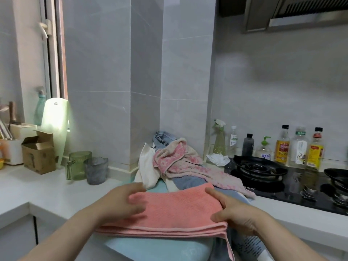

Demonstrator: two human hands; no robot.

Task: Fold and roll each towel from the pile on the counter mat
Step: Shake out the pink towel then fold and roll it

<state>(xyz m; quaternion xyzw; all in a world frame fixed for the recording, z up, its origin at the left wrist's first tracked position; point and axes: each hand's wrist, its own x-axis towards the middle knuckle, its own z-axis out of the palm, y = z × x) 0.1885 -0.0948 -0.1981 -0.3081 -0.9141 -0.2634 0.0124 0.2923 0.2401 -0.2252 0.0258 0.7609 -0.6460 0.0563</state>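
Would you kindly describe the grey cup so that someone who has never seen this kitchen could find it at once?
Start at the tiled pillar on the white counter. At its foot, left of the towel pile, two cups stand side by side. The grey cup is the right-hand one: smoky, see-through, with a wavy rim, whereas the green cup beside it is taller.

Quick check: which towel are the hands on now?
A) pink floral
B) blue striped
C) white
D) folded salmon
D: the left hand and right hand sit at either end of the folded salmon towel; the pile lies behind it.
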